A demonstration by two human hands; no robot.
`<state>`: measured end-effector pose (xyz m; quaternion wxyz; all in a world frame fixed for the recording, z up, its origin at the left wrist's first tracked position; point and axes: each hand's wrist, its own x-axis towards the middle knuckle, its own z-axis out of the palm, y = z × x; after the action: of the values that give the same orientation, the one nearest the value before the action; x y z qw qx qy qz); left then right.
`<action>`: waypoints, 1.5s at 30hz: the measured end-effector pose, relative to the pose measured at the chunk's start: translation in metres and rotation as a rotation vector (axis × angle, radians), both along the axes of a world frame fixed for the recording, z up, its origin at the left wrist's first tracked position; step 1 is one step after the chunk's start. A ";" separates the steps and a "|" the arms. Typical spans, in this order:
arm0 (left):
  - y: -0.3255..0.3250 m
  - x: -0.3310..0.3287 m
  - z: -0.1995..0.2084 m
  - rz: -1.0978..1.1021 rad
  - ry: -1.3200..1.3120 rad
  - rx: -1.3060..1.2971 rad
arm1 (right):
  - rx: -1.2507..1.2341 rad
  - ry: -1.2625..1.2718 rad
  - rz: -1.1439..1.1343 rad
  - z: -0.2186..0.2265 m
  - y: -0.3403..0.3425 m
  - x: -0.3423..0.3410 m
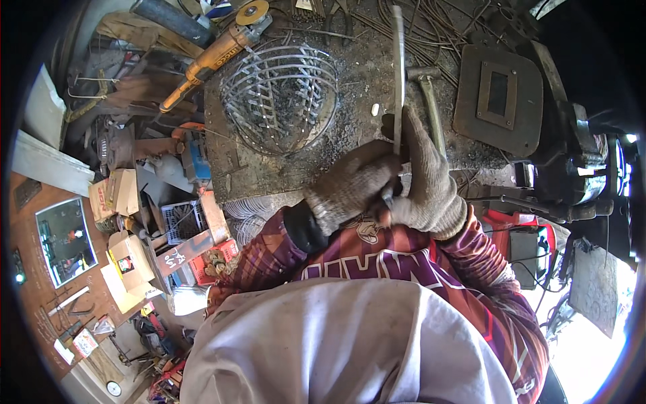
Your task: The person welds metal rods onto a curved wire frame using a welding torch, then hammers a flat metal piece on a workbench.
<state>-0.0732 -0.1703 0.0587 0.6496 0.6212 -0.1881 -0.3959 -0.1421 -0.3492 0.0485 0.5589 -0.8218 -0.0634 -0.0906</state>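
Above worktop (323, 168): flat metal strip (398, 60) stood upright, lower end clamped among gloved fingers (387, 172) of left hand (353, 185) and right hand (427, 182); beside wire basket (279, 97).

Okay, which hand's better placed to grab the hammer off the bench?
Right, probably. The right hand sits just beside the hammer handle, while the left hand lies farther away; both grip the metal strip.
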 end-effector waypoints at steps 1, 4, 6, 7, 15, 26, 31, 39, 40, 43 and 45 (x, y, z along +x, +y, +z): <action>-0.006 -0.004 -0.003 -0.011 0.147 -0.034 | -0.084 -0.105 0.046 0.000 -0.005 0.000; -0.011 -0.005 -0.022 -0.158 -0.630 0.097 | -0.215 -0.187 0.110 0.002 -0.017 -0.002; -0.013 0.005 -0.025 -0.298 -1.200 0.097 | -0.174 -0.080 0.049 -0.007 -0.019 -0.004; -0.014 0.007 -0.024 -0.193 -1.325 0.011 | -0.126 -0.134 0.072 -0.005 -0.023 -0.003; 0.009 0.014 -0.012 0.046 -0.589 0.304 | 0.274 0.382 0.017 0.017 -0.076 0.014; 0.065 0.006 -0.053 0.151 -0.999 0.529 | -0.032 0.503 0.050 0.033 -0.115 0.072; 0.067 0.007 -0.067 0.217 -1.041 0.469 | -0.087 0.406 0.094 0.022 -0.114 0.086; 0.063 0.011 -0.067 0.184 -1.076 0.451 | 0.001 0.451 0.148 0.001 -0.117 0.109; 0.062 0.012 -0.065 0.151 -1.086 0.451 | -0.047 0.423 0.160 -0.001 -0.119 0.114; 0.061 0.013 -0.058 0.143 -1.102 0.485 | -0.079 0.388 0.184 -0.004 -0.121 0.127; 0.063 0.011 -0.062 0.170 -1.072 0.453 | -0.064 0.376 0.196 -0.002 -0.119 0.135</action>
<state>-0.0618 -0.1076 -0.0037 0.3444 0.8709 -0.3505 -0.0033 -0.0071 -0.4685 0.0467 0.5405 -0.8315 -0.0407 0.1212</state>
